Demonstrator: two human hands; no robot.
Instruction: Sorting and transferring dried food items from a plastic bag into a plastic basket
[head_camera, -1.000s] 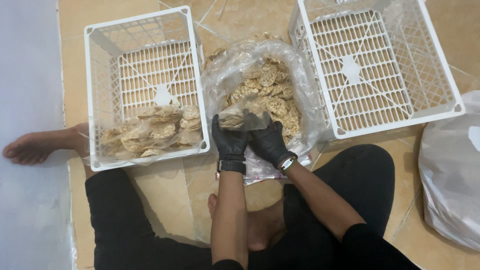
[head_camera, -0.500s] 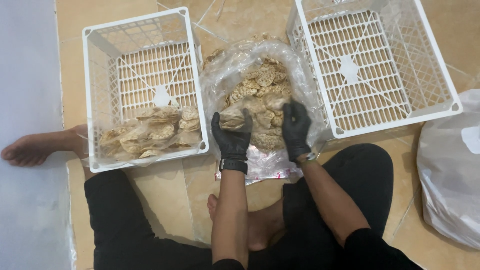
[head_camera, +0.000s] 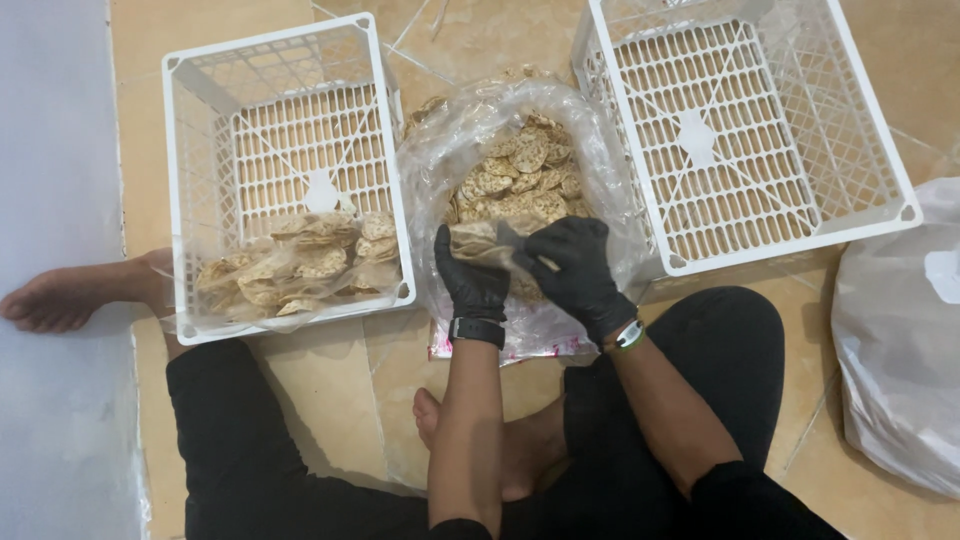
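Black-gloved left hand (head_camera: 472, 275) is closed around a small stack of round crackers (head_camera: 474, 238), fingers curled beneath it and thumb pressed on top. The right hand (head_camera: 572, 268), gloved the same, meets it from the other side, its fingers pressed against the near edge of the stack, apparently squaring it or adding to it; whether it pinches a separate cracker cannot be told. Both hands work just above the near rim of an open clear plastic bag (head_camera: 440, 165), which lies on the tiled floor (head_camera: 330, 380) between two crates and holds a loose heap of crackers (head_camera: 520, 180). To the left stands a white plastic crate (head_camera: 190, 200), its near end holding cracker packs wrapped in clear film (head_camera: 300, 265). To the right a second white crate (head_camera: 860, 150) shows only its slatted base. A grey-white sack (head_camera: 900, 350) lies at the far right. Judged from the grip, the step in hand is gathering a portion of crackers into one stack. The next move calls for a firm, even squeeze, since the thin discs could slide apart or crack.
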